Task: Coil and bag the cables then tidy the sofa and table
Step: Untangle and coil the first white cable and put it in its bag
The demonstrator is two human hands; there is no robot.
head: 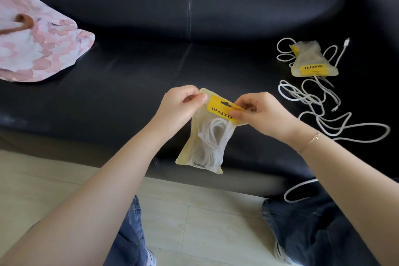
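A translucent bag with a yellow header (205, 142) hangs in front of the black sofa (129, 84), with a coiled white cable (212, 134) inside it. My left hand (181, 106) pinches the bag's top left corner. My right hand (259, 112) pinches the yellow header at its right end. On the sofa seat to the right lies a second bag of the same kind (311, 60), flat. Loose white cables (319, 106) sprawl in tangled loops around and below it, and one strand runs over the seat's front edge.
A pink and white patterned cushion (41, 49) with a brown strap lies on the sofa's left end. Pale floor tiles (205, 218) and my jeans-clad legs fill the lower part of the view.
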